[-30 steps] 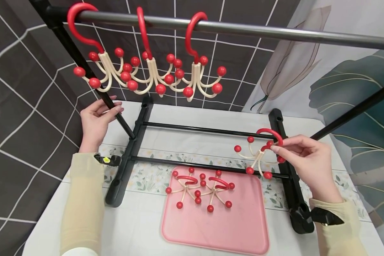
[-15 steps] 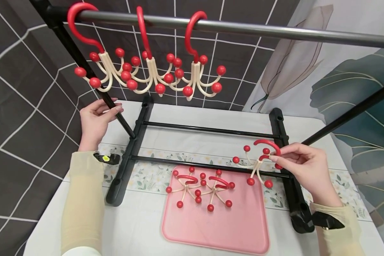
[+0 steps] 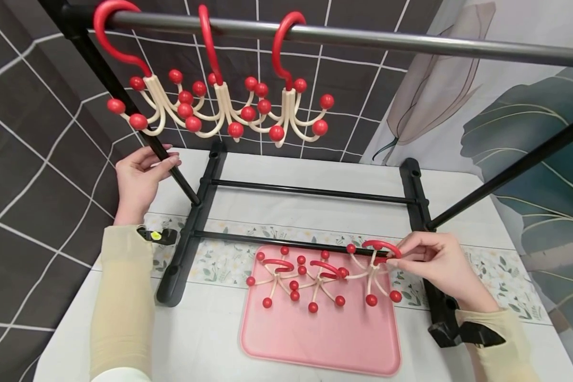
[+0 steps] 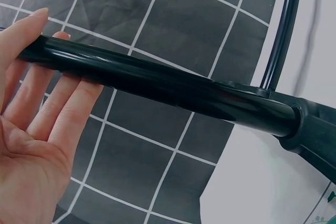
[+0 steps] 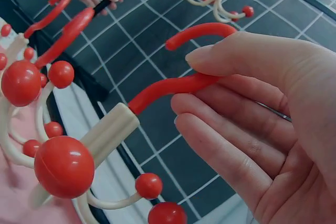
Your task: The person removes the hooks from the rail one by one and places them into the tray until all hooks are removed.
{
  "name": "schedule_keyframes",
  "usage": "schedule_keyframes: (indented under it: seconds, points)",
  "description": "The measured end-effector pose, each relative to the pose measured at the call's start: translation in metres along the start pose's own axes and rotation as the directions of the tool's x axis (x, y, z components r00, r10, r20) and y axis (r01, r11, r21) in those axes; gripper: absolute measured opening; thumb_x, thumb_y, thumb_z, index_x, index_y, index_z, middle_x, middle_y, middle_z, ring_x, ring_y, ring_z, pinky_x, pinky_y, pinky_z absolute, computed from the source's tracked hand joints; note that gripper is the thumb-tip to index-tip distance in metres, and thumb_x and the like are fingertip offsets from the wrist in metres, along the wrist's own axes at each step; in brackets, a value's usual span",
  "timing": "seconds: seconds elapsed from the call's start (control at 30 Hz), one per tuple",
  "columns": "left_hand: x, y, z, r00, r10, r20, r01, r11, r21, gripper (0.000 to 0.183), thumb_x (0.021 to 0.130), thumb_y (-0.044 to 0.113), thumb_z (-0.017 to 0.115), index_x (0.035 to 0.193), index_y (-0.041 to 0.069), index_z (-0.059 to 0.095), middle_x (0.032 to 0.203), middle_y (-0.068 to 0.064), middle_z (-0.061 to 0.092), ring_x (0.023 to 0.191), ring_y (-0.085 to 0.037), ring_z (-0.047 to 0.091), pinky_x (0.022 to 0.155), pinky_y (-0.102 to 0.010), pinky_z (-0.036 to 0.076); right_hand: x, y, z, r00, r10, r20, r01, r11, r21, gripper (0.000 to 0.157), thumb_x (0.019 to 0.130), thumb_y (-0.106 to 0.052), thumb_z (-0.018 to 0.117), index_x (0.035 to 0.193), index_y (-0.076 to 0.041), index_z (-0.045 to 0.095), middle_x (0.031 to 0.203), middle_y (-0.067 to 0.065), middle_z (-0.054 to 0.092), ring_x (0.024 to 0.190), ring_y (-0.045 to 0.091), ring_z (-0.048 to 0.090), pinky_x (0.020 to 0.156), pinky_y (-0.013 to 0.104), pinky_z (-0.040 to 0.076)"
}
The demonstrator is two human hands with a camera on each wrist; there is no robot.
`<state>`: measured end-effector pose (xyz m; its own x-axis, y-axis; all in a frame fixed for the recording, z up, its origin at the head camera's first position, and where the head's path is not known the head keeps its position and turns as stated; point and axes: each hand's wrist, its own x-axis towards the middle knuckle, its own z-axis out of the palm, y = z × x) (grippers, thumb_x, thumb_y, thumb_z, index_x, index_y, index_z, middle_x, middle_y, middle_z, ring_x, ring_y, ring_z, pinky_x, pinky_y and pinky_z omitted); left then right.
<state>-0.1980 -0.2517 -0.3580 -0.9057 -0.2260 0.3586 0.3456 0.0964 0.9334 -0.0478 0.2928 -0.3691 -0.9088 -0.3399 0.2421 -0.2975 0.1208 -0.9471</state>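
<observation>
We log the held hanger (image 5: pixel 111 132): curved red hook, cream grooved stem, cream arms fanning out to smooth red balls. It sits over the far right part of the pink tray (image 3: pixel 315 339); we cannot tell whether its balls touch the surface. The right grip (image 3: pixel 432 260) pinches the hook between thumb and fingers. The left grip (image 3: pixel 140 178) holds the black post (image 4: pixel 173 87), thumb on one side, fingers on the other.

On the tray, to the left, we note a second hanger (image 3: pixel 319 277) and a third (image 3: pixel 277 272), hooks up. The second overlaps the held one in the head view; contact unclear. In the way: the front crossbar (image 3: pixel 239 238) runs along the tray's far edge, and the right foot (image 3: pixel 439 305) stands on the bench (image 3: pixel 205 334) just beside. Three hung hangers (image 3: pixel 222 98) hook over the rail (image 3: pixel 410 44).
</observation>
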Motion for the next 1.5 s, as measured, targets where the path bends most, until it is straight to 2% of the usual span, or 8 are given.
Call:
schedule_keyframes:
  seconds: [0.13,0.37,0.7,0.87,1.07,1.23,1.5]
  points:
    - [0.001,0.000,0.001,1.000,-0.006,-0.005,0.006,1.000,-0.030,0.031,0.083,-0.001,0.083,0.113,-0.003,0.075,0.091,-0.002,0.077,0.080,-0.011,0.075,0.070,-0.017,0.058,-0.004,0.009,0.004,0.999,0.007,0.043,-0.009,0.999,0.041,0.026,0.077,0.027,0.073,0.087,0.003,0.071,0.087,0.013,0.071,0.071,0.020,0.074,0.059,0.026,0.060]
    - [0.001,0.000,0.000,1.000,-0.013,-0.003,0.013,1.000,-0.019,0.031,0.084,0.000,0.083,0.114,-0.002,0.075,0.091,-0.002,0.077,0.080,-0.011,0.075,0.071,-0.017,0.058,-0.011,0.024,0.006,0.996,0.044,0.082,-0.049,0.997,0.055,0.025,0.078,0.024,0.073,0.088,0.001,0.072,0.087,0.015,0.071,0.072,0.025,0.074,0.058,0.030,0.061]
    - [0.001,0.001,0.002,1.000,-0.024,-0.001,0.024,0.999,-0.025,0.031,0.084,0.001,0.083,0.114,-0.002,0.075,0.092,-0.002,0.077,0.081,-0.011,0.075,0.071,-0.017,0.058,-0.015,0.043,0.003,0.987,0.135,0.092,-0.137,0.991,0.007,0.018,0.081,0.015,0.078,0.087,-0.001,0.073,0.088,0.015,0.071,0.072,0.032,0.074,0.058,0.031,0.061]
    - [0.001,0.001,0.001,1.000,-0.027,-0.003,0.027,0.999,-0.029,0.031,0.084,0.001,0.083,0.114,-0.001,0.075,0.092,-0.002,0.077,0.080,-0.011,0.075,0.071,-0.017,0.058,-0.016,0.044,0.003,0.984,0.143,0.101,-0.145,0.989,0.008,0.017,0.080,0.015,0.079,0.087,0.000,0.073,0.090,0.020,0.072,0.072,0.034,0.074,0.059,0.034,0.062]
    - [0.001,0.001,0.002,1.000,-0.025,-0.006,0.025,0.999,-0.030,0.030,0.084,0.000,0.083,0.113,-0.001,0.075,0.091,-0.002,0.077,0.080,-0.011,0.075,0.071,-0.018,0.058,-0.017,0.046,0.004,0.985,0.134,0.105,-0.137,0.990,0.026,0.017,0.081,0.016,0.077,0.090,0.003,0.072,0.091,0.021,0.072,0.074,0.028,0.075,0.061,0.034,0.062]
    - [0.000,0.002,0.002,1.000,-0.023,-0.005,0.023,0.999,-0.032,0.030,0.084,0.000,0.083,0.113,-0.001,0.075,0.092,-0.002,0.077,0.080,-0.011,0.075,0.072,-0.018,0.058,-0.017,0.045,0.005,0.981,0.169,0.091,-0.168,0.986,-0.018,0.018,0.080,0.014,0.079,0.092,0.002,0.072,0.089,0.019,0.073,0.077,0.026,0.076,0.063,0.035,0.062]
    - [0.000,0.001,0.001,1.000,-0.017,-0.005,0.017,0.999,-0.032,0.028,0.084,0.000,0.082,0.111,0.000,0.076,0.092,-0.003,0.077,0.080,-0.011,0.075,0.072,-0.018,0.058,-0.015,0.036,0.001,0.983,0.151,0.103,-0.153,0.988,0.011,0.027,0.081,0.017,0.077,0.106,0.007,0.072,0.099,0.020,0.073,0.085,0.028,0.075,0.069,0.041,0.062]
